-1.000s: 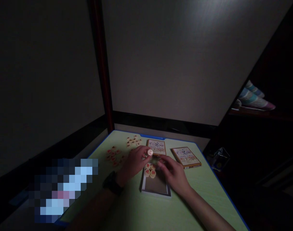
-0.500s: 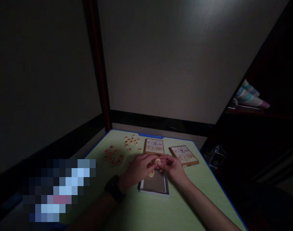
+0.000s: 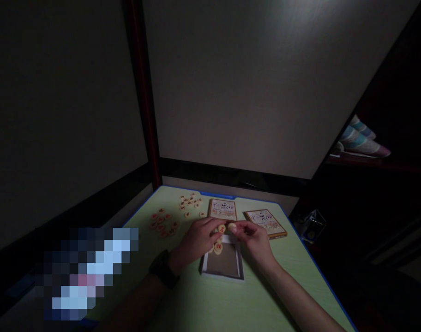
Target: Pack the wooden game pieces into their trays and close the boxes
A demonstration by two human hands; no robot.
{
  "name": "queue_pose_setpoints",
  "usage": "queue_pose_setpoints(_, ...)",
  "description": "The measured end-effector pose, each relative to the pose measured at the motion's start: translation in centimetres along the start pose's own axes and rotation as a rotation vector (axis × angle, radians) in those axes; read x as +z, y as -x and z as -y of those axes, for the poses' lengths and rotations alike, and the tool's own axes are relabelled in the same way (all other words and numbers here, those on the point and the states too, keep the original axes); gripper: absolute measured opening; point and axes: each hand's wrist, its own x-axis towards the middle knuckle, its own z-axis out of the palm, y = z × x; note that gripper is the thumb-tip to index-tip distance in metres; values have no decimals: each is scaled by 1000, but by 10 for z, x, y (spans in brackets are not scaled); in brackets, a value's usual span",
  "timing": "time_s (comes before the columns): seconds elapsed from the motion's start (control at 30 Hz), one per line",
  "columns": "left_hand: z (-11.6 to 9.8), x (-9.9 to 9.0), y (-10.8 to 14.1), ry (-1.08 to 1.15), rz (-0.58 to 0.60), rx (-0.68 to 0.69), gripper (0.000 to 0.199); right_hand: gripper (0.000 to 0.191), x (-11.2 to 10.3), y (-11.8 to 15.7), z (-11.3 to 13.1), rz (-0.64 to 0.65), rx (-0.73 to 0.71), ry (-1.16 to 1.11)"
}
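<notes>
Beneath the left hand [image 3: 199, 237] and the right hand [image 3: 257, 240], a pale green surface [image 3: 224, 304] with a blue edge is seen. On the near side of the fingertips, a shallow open tray [image 3: 222, 266] is laid on it, its far end partly covered by the hands. Beyond the right hand and outward of it, a printed flat box [image 3: 267, 222] is set at a slant; a second printed box [image 3: 223, 208] is placed just past the left fingers. Near each other, the two hands are held with both pinches occupied. Well beyond the left hand, dark-marked discs [image 3: 189, 202] are scattered; nearer its outer side, red-marked discs [image 3: 161, 224] are loosely grouped. Under the left fingertips, a few tray pieces [image 3: 218, 247] are gathered, their number hidden. Between left thumb and fingers a red-marked piece [image 3: 221, 228] is pinched; just beside it, a pale piece [image 3: 232, 226] is gripped by the right, its mark unreadable. Should either pinch be loosened, a disc could be dropped outside the tray, since both seem to be held near its far rim. By a low fingertip, the gathered pieces could be knocked askew; in such dim light, a mark could be misread.
</notes>
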Motion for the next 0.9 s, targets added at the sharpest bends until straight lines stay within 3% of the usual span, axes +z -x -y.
queue_pose_setpoints(0.1,4,-3,-3,-69,-66,-79,30,41,0,7,4,99,-45,98)
queue_pose_setpoints(0.27,5,-5,-6,-119,-104,-223,29,6,18,39,9,280,-214,516)
queue_pose_setpoints(0.4,4,-4,-5,-148,-48,-275,33,17,34,53,7,366,-284,791)
queue_pose_setpoints(0.67,5,-4,-4,-215,39,-326,32,13,39,52,4,407,-274,879)
queue_pose_setpoints(0.9,3,-4,-4,-221,56,-340,29,21,39,51,2,425,-257,823)
